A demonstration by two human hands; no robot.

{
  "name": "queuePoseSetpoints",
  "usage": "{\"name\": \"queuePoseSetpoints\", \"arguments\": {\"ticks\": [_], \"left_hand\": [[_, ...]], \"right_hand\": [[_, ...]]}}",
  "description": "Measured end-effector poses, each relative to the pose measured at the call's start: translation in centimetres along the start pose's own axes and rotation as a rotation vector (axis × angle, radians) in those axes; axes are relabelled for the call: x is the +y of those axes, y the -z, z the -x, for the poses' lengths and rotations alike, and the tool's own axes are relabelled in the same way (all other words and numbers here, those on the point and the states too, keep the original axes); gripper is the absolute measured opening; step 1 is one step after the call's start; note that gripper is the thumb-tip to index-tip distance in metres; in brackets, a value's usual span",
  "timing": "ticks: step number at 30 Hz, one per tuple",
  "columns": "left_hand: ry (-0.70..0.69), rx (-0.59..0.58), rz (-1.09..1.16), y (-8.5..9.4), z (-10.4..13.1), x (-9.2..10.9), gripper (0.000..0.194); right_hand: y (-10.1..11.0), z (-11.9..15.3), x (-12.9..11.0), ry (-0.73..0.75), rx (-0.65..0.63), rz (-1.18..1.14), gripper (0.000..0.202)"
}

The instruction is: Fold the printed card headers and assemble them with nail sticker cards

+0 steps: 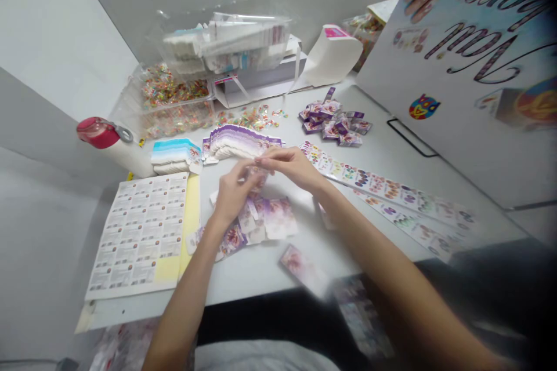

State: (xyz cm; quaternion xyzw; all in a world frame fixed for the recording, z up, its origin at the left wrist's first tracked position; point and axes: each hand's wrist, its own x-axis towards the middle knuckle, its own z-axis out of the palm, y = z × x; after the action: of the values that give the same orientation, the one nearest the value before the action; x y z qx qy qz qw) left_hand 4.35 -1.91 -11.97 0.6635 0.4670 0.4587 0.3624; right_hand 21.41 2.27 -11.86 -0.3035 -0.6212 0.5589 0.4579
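Near the middle of the table, my left hand (232,190) is closed round a small printed carton (260,178), pale with pinkish print. The fingers of my right hand (292,166) are pinched together at the carton's upper end, touching my left fingertips; whether they grip the carton or a small piece at its top is too blurred to tell. Under and in front of my hands lie several flat purple-and-white cartons (278,217), partly hidden by my left arm. Just behind my hands a fanned stack of purple cartons (241,140) stands on the table.
A blue-white carton stack (174,155) and a red-capped bottle (111,142) stand left, above a label sheet (139,232). Small colourful packets (174,86) fill a clear bin behind. Folded small boxes (333,119) are piled back right, with printed strips (383,185) nearer and a large board (470,69) beyond.
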Motion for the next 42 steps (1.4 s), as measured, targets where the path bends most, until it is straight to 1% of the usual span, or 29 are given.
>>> {"name": "queuePoseSetpoints", "arguments": {"ticks": [2,4,8,12,15,18,20,22,25,27,29,31,34,37,38,39,40,42], "left_hand": [[0.023,-0.004,0.015,0.0,0.1,0.1,0.025],[0.060,0.000,0.050,-0.1,0.2,0.1,0.027],[0.144,-0.005,0.143,0.0,0.3,0.2,0.033],[0.143,-0.022,0.138,0.1,0.3,0.2,0.031],[0.147,-0.004,0.141,0.1,0.3,0.2,0.031],[0.155,0.003,0.163,-0.1,0.4,0.4,0.039],[0.148,-0.003,0.169,-0.2,0.4,0.6,0.040],[0.122,-0.005,0.164,-0.2,0.5,0.8,0.033],[0.083,0.028,0.205,-0.2,0.4,0.8,0.025],[0.057,0.078,0.239,-0.2,0.3,0.6,0.023],[0.026,0.116,0.243,-0.1,0.2,0.4,0.020],[0.002,0.132,0.225,-0.1,0.2,0.2,0.018],[0.014,0.134,0.186,0.0,0.1,0.1,0.017],[0.079,0.055,0.112,0.0,0.2,0.1,0.023],[0.103,0.021,0.074,0.0,0.2,0.0,0.027],[0.121,-0.003,0.023,0.0,0.2,-0.1,0.032],[0.131,-0.013,-0.034,0.0,0.3,-0.2,0.037],[0.123,0.001,-0.140,0.0,0.2,-0.5,0.043]], "right_hand": [[-0.3,0.0,0.1,-0.049,0.072,-0.028,0.019],[-0.5,0.0,0.3,-0.108,0.110,-0.079,0.024],[-0.8,0.0,0.6,-0.189,0.120,-0.140,0.019],[-1.0,0.1,0.3,-0.238,0.127,-0.194,0.017],[-1.3,0.2,0.1,-0.245,0.161,-0.180,0.015],[-1.6,0.3,0.2,-0.257,0.179,-0.210,0.013],[-1.6,0.2,0.3,-0.257,0.162,-0.241,0.012],[-1.5,0.2,0.5,-0.224,0.119,-0.254,0.012],[-1.0,0.2,0.4,-0.158,0.008,-0.255,0.013],[-0.6,0.2,0.2,-0.141,-0.073,-0.247,0.020],[-0.3,0.2,-0.1,-0.119,-0.139,-0.179,0.024],[-0.4,0.3,-0.4,-0.068,-0.154,-0.077,0.023],[-0.7,0.3,-0.7,-0.004,-0.099,0.047,0.022],[-0.1,0.2,-0.9,0.007,-0.069,0.174,0.021],[0.5,0.2,-0.8,-0.014,-0.020,0.218,0.021],[1.3,0.1,-0.8,-0.044,0.066,0.263,0.022],[2.4,0.0,-0.7,-0.079,0.181,0.306,0.023],[5.0,-0.1,-0.1,-0.138,0.458,0.385,0.027]]}}
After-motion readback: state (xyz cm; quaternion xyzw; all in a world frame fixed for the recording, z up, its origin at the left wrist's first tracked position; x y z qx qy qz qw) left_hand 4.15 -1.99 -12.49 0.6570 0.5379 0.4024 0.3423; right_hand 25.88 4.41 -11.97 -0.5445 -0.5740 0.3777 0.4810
